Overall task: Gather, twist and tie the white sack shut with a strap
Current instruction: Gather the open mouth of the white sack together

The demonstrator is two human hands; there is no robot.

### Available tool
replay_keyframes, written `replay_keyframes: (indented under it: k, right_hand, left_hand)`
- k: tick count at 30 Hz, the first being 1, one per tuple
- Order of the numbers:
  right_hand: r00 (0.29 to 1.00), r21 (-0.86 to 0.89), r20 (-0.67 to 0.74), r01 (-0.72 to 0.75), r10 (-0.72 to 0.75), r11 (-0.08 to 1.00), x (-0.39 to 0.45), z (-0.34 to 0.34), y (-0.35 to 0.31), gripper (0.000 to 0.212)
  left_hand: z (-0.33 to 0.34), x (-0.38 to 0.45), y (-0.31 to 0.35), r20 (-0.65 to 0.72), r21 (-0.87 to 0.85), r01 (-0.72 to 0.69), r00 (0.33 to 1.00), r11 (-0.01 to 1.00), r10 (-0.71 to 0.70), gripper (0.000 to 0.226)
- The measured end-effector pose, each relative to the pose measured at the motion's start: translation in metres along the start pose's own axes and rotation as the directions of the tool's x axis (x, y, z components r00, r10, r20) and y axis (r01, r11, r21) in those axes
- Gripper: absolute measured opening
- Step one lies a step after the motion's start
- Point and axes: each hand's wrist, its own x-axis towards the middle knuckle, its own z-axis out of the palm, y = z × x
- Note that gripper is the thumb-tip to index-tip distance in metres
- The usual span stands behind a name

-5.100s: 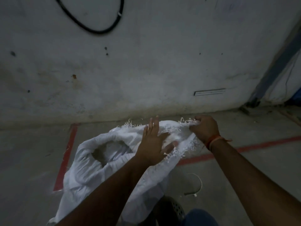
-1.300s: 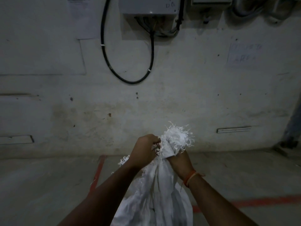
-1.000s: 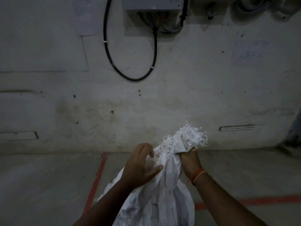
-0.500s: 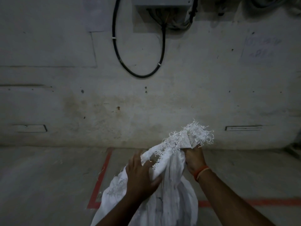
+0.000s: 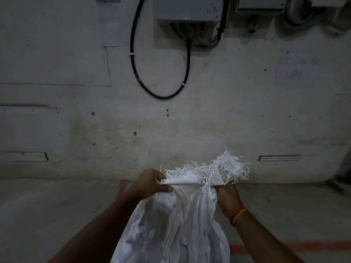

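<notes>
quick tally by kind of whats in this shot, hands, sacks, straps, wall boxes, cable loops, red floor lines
hands: 2, left hand and right hand, both gripping the sack's mouth
white sack: 1
straps: 0 in view
wall boxes: 2, the grey box and a second box cut off by the top edge
black cable loop: 1
red floor lines: 2, and
total: 8

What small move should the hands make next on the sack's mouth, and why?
Probably bring the left hand across to the right hand: the white sack has its frayed mouth stretched between the two grips, not yet bunched for twisting.
</notes>
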Motion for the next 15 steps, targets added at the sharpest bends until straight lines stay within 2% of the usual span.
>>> replay_keyframes:
  k: [1, 2, 4, 7, 9, 10, 12, 15]
  right_hand:
    - [0.999, 0.031, 0.027, 0.018, -0.019, 0.999, 0.001, 0.0, 0.002, 0.071]
    - [1.0, 0.048, 0.015, 0.015, -0.016, 0.999, -0.001, 0.001, -0.001, 0.066]
    - [1.0, 0.074, 0.011, -0.009, 0.009, 0.997, -0.004, 0.004, -0.006, 0.049]
    - [1.0, 0.071, 0.022, 0.009, -0.01, 0.997, -0.001, 0.005, -0.009, 0.034]
    - [1.0, 0.053, 0.031, -0.01, 0.008, 0.999, 0.002, 0.007, -0.007, 0.013]
    - [0.999, 0.074, 0.034, -0.008, 0.006, 0.997, 0.005, 0.007, -0.003, 0.016]
    - [0.996, 0.142, 0.089, -0.025, 0.013, 0.99, 0.007, 0.011, 0.003, 0.009]
    - [0.96, 0.092, 0.278, 0.008, -0.034, 0.996, 0.008, 0.024, 0.006, 0.04]
  left_hand:
    - [-0.002, 0.005, -0.005, 0.017, -0.037, -0.001, 1.0, 0.999, 0.002, 0.041]
    - [-0.005, 0.008, -0.007, 0.032, -0.074, -0.015, 0.999, 0.997, 0.017, 0.047]
    - [-0.008, 0.008, -0.008, 0.053, -0.19, -0.055, 0.996, 0.98, 0.067, 0.045]
    - [-0.005, 0.007, -0.009, 0.092, -0.447, -0.011, 0.994, 0.894, 0.058, 0.031]
    - [0.001, 0.009, -0.008, 0.108, -0.549, 0.032, 0.994, 0.835, 0.033, 0.038]
    - [0.002, 0.009, -0.006, 0.103, -0.577, 0.038, 0.994, 0.816, 0.026, 0.04]
    - [0.002, 0.012, -0.003, 0.085, -0.606, 0.021, 0.996, 0.796, 0.039, 0.038]
    - [-0.003, 0.021, 0.001, 0.072, -0.582, -0.034, 0.993, 0.812, 0.093, 0.044]
